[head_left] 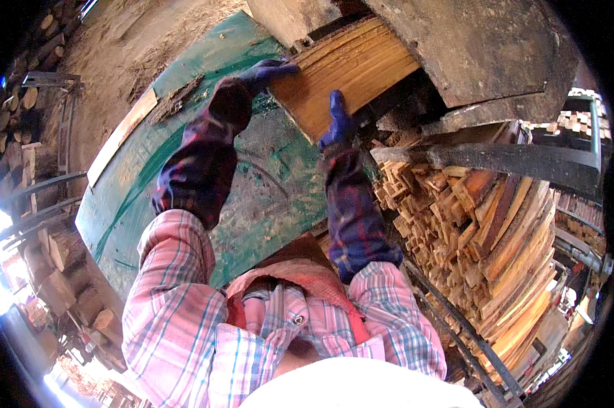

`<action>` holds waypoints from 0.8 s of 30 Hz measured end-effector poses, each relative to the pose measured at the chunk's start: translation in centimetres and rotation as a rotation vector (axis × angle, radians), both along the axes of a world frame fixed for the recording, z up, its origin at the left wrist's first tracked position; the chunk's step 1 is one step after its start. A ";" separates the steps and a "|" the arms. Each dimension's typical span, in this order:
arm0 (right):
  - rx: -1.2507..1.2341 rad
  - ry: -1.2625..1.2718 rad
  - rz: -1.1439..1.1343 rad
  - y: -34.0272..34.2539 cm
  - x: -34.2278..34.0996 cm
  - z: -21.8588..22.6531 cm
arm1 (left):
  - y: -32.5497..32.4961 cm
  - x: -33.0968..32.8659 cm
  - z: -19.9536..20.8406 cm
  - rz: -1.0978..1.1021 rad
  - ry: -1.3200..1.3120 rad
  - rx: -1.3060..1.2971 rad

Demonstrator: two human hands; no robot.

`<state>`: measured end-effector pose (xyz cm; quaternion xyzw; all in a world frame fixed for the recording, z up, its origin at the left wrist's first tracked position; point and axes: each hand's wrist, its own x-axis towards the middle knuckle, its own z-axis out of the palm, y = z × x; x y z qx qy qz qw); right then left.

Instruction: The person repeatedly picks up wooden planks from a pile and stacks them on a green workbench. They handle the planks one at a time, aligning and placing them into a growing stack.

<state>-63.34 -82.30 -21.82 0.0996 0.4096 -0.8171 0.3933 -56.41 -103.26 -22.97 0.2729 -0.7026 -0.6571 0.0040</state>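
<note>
A broad wooden board point(354, 71) with saw-marked orange-brown grain is between my hands, tilted, its far end by a grey metal surface. My left hand point(269, 71), in a dark blue glove, grips its left end, with a digit lying over the top edge. At the near edge my right hand point(338, 126), gloved alike, holds the board with the thumb up on its face and the other fingers hidden underneath. Below the board lies a worn green tabletop point(273, 163). Dark plaid sleeve covers reach over both my forearms.
The grey metal plate point(484, 54) fills the far right. A dark metal bar point(524, 158) crosses above a tall stack of cut wood strips point(470, 238) on my right. On the green top's left lie a bark strip point(176, 100) and a pale slat point(122, 138). Logs point(55, 272) lie further left.
</note>
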 end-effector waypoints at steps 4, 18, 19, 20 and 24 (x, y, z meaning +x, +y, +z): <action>0.089 0.083 -0.012 1.0 2.2 1.4 | 0.8 1.9 -0.8 0.006 0.094 0.028; 0.411 0.202 -0.003 2.9 9.6 4.4 | 3.2 8.3 -2.1 -0.001 -0.038 0.112; 0.395 0.140 0.014 2.9 11.3 4.7 | 3.2 10.7 -1.3 -0.002 -0.104 0.087; 0.276 0.057 0.015 3.0 13.7 3.4 | 3.0 13.8 -1.7 0.011 -0.108 0.071; 0.238 0.286 0.076 5.0 26.5 -4.6 | 6.2 29.1 -1.8 0.121 0.027 0.067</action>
